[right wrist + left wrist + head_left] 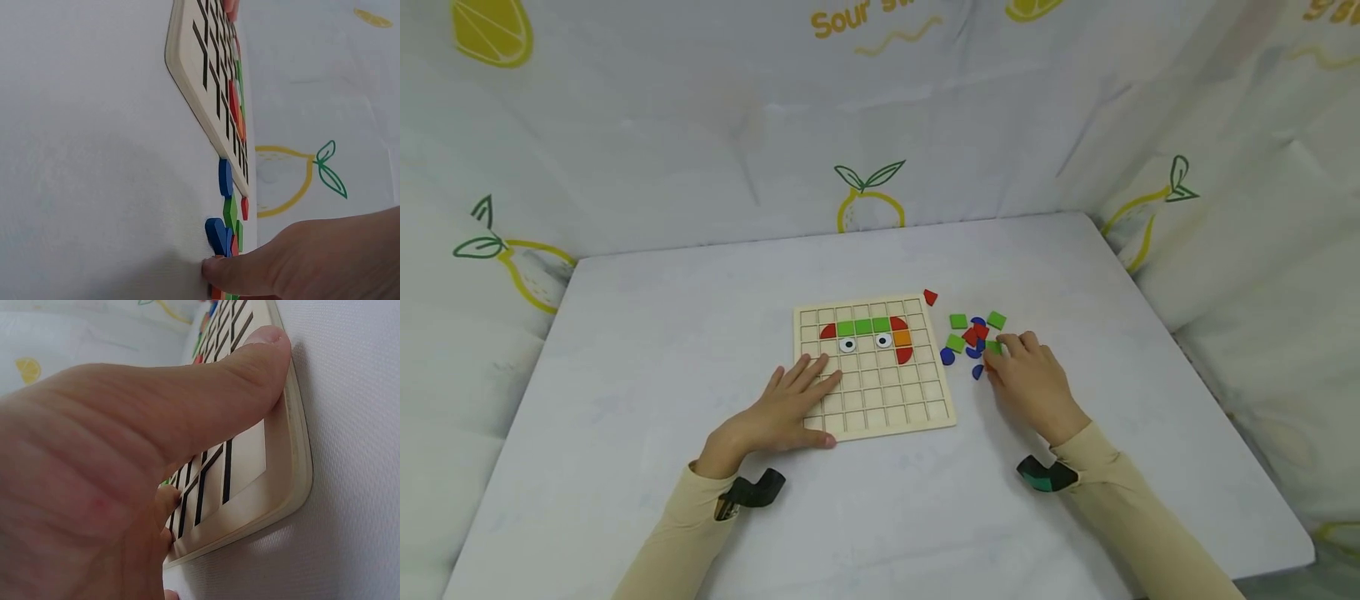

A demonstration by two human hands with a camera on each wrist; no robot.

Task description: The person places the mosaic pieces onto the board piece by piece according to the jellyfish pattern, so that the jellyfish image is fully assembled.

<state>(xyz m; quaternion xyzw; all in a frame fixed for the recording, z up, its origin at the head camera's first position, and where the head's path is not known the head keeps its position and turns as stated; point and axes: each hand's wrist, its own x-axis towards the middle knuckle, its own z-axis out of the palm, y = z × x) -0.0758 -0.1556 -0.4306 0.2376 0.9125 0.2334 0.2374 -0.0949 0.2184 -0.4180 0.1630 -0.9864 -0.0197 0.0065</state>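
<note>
A pale wooden grid board (872,387) lies on the table, carrying three green squares (862,326), several red rounded pieces (905,356), an orange square (902,338) and two round eye pieces (847,344). My left hand (782,412) rests on its near-left corner, fingers spread; the thumb lies along the near edge in the left wrist view. To the board's right, my right hand (1033,383) reaches into loose pieces. Its thumb and fingertips are at a green square (993,347); beside the thumb shows a red-orange piece (217,291). The fingers hide whether anything is pinched.
Among the loose pieces are blue ones (947,357), red ones (970,337) and more green squares (958,321). A single red piece (930,297) lies by the board's far-right corner. White cloth with lemon prints (870,208) hangs behind the white table (685,333).
</note>
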